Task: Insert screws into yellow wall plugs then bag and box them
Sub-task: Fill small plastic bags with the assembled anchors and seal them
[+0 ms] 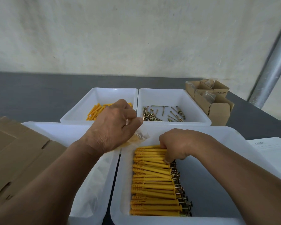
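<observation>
While pinching a small clear bag [139, 138] with the left hand [113, 125] just above the rim of the near right bin [230, 133], probably to keep its mouth close for filling, curls the right hand [180, 145] round a few assembled plugs [152, 181] at the far end of the neat row there, laid with heads rightward, likely for easy counting. Behind, loose yellow plugs [95, 112] and screws [162, 114] kept apart as raw stock; open cardboard boxes [217, 109] waiting far right.
</observation>
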Available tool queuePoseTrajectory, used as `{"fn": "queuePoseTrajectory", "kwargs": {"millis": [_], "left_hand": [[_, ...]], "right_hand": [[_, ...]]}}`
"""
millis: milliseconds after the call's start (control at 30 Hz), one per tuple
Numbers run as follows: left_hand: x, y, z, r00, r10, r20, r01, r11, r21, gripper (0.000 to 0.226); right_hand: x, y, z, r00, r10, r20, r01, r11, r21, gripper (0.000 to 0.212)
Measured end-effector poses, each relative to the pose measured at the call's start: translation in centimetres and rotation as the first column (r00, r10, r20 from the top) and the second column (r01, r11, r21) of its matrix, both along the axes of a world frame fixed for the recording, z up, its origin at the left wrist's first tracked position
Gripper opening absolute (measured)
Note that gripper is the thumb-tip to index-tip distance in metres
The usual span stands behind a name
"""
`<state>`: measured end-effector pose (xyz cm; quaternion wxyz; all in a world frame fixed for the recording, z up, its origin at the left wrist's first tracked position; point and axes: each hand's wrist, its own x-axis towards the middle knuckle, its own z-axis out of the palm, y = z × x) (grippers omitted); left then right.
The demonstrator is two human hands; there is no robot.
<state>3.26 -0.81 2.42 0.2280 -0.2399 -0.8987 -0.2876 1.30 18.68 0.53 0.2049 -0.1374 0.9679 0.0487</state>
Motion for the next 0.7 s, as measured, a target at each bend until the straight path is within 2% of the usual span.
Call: {"fn": "queuePoseTrajectory", "kwargs": {"millis": [200,700], "left_hand": [[0.6,0.19,0.36,0.993,0.102,-0.064,-0.109,0.986,-0.123,0.008],[0.8,0.32,0.73,0.972,0.229,0.05,-0.222,0.967,-0.123,0.019]], "right_hand": [[0.15,0.14,0.26,1.0,0.001,0.03,-0.001,1.0,-0.019,0.038],[0.16,0.62,0.82,1.0,-0.004,0.016,0.006,0.992,-0.124,0.024]]}}
